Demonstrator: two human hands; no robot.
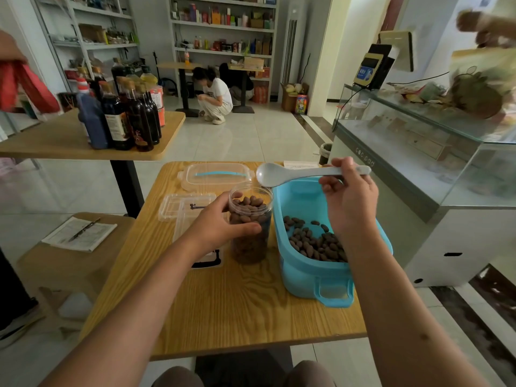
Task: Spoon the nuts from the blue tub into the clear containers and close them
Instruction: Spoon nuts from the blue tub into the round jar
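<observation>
My left hand (220,219) wraps around the clear round plastic jar (250,224), nearly full of brown nuts (315,241). My right hand (349,199) pinches the handle of a pale grey plastic spoon (301,174), its empty bowl over the jar's mouth. The blue plastic tub (312,272) touches the jar's right side on the wooden table (237,311), its near handle by the front edge. Clear flat lids (215,174) lie behind. Tiled floor opens beyond, with a glass display case (418,152) to the right.

Soft daylight, bowed edges — upper-right blur
</observation>
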